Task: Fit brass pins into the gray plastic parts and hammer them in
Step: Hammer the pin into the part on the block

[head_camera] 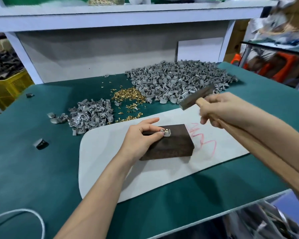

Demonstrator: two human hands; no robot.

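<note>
A white cord loop (33,214) is noted at the near left edge of the green-covered table (41,169). A pale grey rounded pad (162,178) is laid on the table, marked with a red scribble (204,137), and a dark brown wooden block (172,147) is set on it.

The left hand (141,137) is rested on the block. A small gray plastic part (166,132) is pinched between its thumb and curled fingertips on the block's top face, with the forefinger held out straight. A brass pin head (166,130) is seen standing in the part.

The right hand (226,109) is closed round the wooden handle of a dark-headed hammer (195,99). The hammer is held raised, above and to the right of the part and well apart from it. Its head is blurred, and the lower handle is hidden behind the forearm.

Beyond the pad, a small heap of gray parts (90,114), scattered loose brass pins (128,97) and a large heap of gray parts (179,80) are recorded.
</note>
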